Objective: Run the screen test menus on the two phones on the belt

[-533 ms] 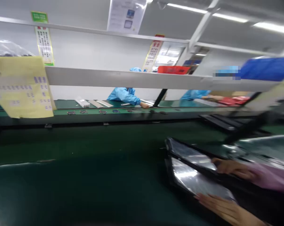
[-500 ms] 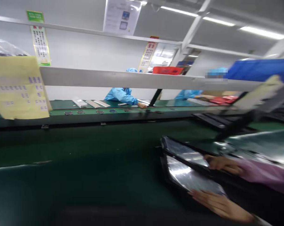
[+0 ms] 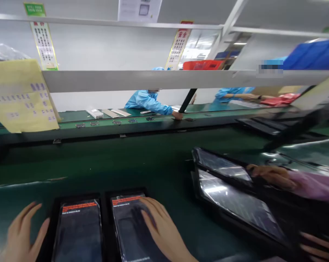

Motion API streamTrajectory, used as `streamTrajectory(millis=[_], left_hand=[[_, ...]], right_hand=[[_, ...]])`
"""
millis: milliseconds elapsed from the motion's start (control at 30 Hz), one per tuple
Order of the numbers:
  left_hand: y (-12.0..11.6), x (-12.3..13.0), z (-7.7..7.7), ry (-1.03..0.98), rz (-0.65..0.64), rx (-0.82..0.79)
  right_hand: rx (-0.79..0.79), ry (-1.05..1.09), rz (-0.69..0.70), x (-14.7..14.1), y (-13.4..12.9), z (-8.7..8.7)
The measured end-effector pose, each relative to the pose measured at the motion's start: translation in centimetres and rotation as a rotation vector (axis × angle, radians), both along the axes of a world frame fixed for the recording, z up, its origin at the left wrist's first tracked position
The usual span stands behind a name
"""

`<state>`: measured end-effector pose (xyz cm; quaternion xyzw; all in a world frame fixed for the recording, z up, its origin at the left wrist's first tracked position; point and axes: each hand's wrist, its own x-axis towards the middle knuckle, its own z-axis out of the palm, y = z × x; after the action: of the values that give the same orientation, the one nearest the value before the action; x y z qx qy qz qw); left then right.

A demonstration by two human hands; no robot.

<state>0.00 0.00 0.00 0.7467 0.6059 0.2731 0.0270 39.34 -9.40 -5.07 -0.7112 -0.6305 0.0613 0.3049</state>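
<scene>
Two phones (image 3: 78,231) at the hands (image 3: 164,227), green belt (image 3: 99,163), yellow sheet (image 3: 22,96), white shelf (image 3: 139,80)

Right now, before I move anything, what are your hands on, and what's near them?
Left hand open, beside left phone. Right hand spread on right phone. Co-worker's hand at a black-framed glass panel, off to the right.

Left hand (image 3: 24,233) beside black phone (image 3: 78,229); right hand (image 3: 164,227) resting on second phone (image 3: 127,214).
</scene>
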Motion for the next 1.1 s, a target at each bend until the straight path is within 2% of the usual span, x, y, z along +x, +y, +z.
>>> streamTrajectory(millis=[67,100,167,267,367,500,567,667,733,800,967,1033,1100], left_hand=[[1.7,2.9,0.9,-0.007,-0.250,-0.232],[2.6,4.3,0.8,0.049,-0.373,-0.285],[3.9,6.7,-0.1,0.141,-0.491,-0.271],[4.8,8.3,-2.0,0.182,-0.500,-0.223],[4.8,8.3,-3.2,0.189,-0.477,-0.210],[4.8,8.2,-3.1,0.224,-0.470,-0.226],[4.8,8.4,-2.7,0.255,-0.466,-0.247],[4.8,9.0,-2.0,0.308,-0.455,-0.293],[5.0,9.4,-1.2,0.339,-0.473,-0.341],[5.7,9.7,0.2,0.353,-0.527,-0.415],[9.6,10.2,4.4,0.324,-0.773,-0.741],[11.3,10.4,5.4,0.314,-0.867,-0.895],[12.6,10.8,5.7,0.316,-0.914,-1.007]], right_hand=[[-0.142,-0.143,0.182,-0.9,2.7,0.9],[-0.182,-0.175,0.218,-1.3,4.0,1.1],[-0.228,-0.209,0.243,-1.8,5.9,1.3],[-0.256,-0.201,0.313,-1.3,7.4,1.7],[-0.315,-0.147,0.439,0.1,8.2,2.9],[-0.392,-0.068,0.558,2.0,10.6,5.1],[-0.381,-0.052,0.539,2.3,12.1,5.9],[-0.305,-0.041,0.429,1.9,13.1,6.3],[-0.264,-0.040,0.371,1.0,12.1,5.9],[-0.261,-0.051,0.366,-0.3,9.7,5.0],[-0.284,-0.130,0.422,-2.9,2.8,2.3],[-0.274,-0.147,0.401,-3.4,1.4,1.8],[-0.283,-0.150,0.384,-3.6,1.0,1.7]])
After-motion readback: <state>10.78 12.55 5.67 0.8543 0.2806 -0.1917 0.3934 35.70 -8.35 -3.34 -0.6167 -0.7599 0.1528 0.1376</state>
